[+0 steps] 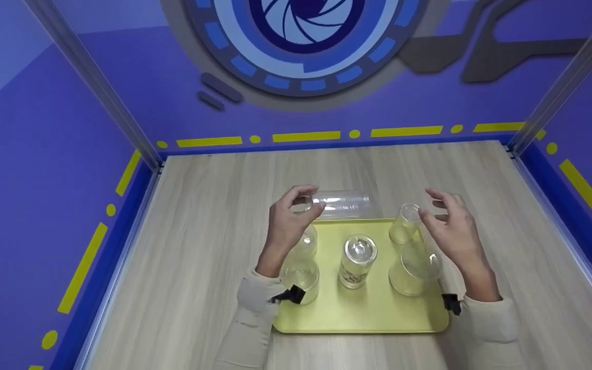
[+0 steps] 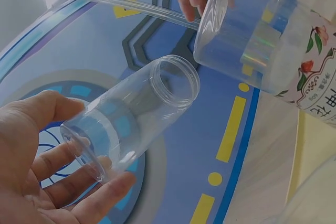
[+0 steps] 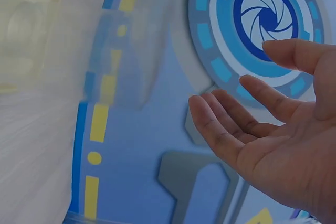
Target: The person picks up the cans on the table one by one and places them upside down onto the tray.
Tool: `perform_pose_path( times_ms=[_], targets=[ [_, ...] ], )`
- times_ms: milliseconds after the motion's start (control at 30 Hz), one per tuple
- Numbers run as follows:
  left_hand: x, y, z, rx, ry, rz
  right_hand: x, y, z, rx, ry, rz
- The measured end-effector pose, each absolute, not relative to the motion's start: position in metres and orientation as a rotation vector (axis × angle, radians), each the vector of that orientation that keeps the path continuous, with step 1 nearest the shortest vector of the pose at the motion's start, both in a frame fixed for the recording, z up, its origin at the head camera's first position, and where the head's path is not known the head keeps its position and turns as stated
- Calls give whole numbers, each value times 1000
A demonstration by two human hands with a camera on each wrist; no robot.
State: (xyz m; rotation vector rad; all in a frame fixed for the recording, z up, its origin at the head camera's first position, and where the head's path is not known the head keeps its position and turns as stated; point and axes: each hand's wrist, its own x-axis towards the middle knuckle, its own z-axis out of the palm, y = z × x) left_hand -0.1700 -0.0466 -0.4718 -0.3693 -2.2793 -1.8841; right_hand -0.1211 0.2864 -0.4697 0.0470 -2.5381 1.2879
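Observation:
My left hand (image 1: 292, 218) grips a clear plastic jar (image 1: 345, 203) by its base, thumb on one side and fingers on the other. The jar lies sideways in the air over the tray's back edge. Its threaded, lidless mouth points right, and the left wrist view shows the jar (image 2: 131, 114) to be see-through and unlabelled. Over the right edge of the yellow tray (image 1: 363, 321), my right hand (image 1: 452, 226) hovers with thumb and fingers spread and nothing between them. In the right wrist view the palm of that hand (image 3: 283, 129) is bare. Its thumb overlaps a small clear container (image 1: 404, 226).
An upturned jar with a floral label (image 1: 357, 262) stands mid-tray. A wide clear container (image 1: 414, 272) is at the right; two more, one round-topped (image 1: 306, 241) and one wider (image 1: 301, 280), stand under my left forearm. Printed blue panels (image 1: 214, 123) wall the wooden table (image 1: 198, 231).

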Motion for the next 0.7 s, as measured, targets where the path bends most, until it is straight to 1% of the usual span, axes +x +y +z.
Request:
perform_pose_path(
  times_ms=[367, 700],
  targets=[
    [-175, -49, -467, -401, -2343, -1752, -111, 309, -480, -24, -2568, 1251],
    [-179, -45, -462, -484, -2396, -1644, -111, 322, -493, -74, -2632, 1211]
  ],
)
